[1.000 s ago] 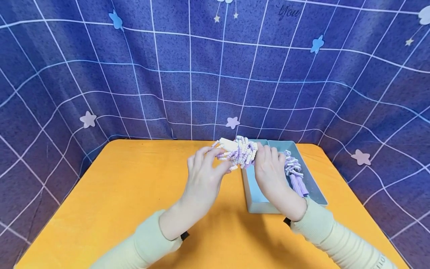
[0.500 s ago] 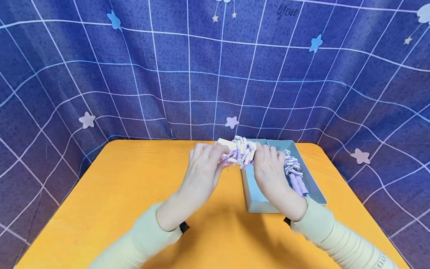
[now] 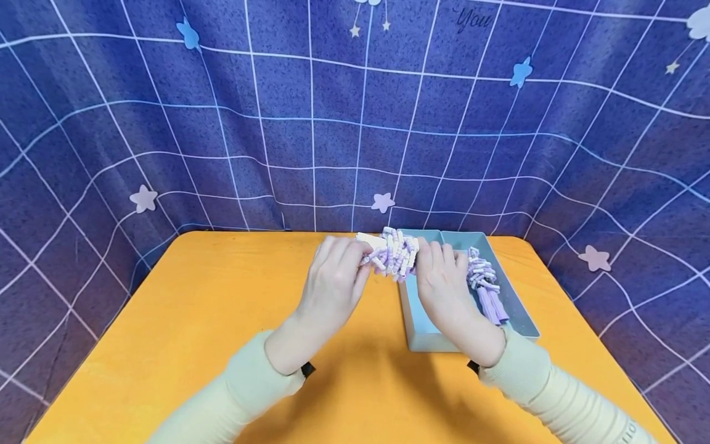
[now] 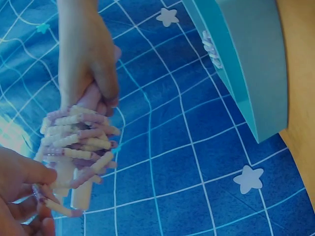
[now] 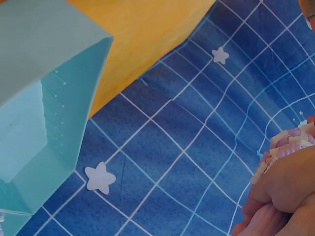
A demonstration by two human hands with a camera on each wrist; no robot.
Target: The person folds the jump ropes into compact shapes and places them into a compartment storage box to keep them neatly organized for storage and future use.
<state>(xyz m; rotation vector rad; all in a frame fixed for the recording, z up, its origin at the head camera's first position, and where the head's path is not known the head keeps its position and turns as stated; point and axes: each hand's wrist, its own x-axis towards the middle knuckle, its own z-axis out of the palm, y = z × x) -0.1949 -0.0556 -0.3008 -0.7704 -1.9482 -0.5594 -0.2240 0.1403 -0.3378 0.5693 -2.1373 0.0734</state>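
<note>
In the head view, a bundle (image 3: 395, 254) of purple and white strands that look ribbed or beaded is held up above the table, a pale white strip showing at its left end. My right hand (image 3: 446, 283) grips its purple end, over the tray. At the other end, my left hand (image 3: 333, 280) pinches a beaded strand (image 4: 61, 209) between thumb and fingers, plain in the left wrist view. The right wrist view catches only part of the bundle (image 5: 285, 145) behind the right hand (image 5: 290, 191). A similar purple-and-white bundle (image 3: 484, 271) lies inside the tray.
A blue-grey tray (image 3: 416, 342) with a divider stands on the orange tabletop (image 3: 222, 308), right of centre, partly under the right hand. Blue grid-patterned cloth (image 3: 310, 142) with stars hangs behind and at both sides of the table.
The left hand's fingers, spread among the strands a second ago, have closed in and pinch near the bundle's left end. The bundle has shifted slightly left and down; the right hand keeps its grip.
</note>
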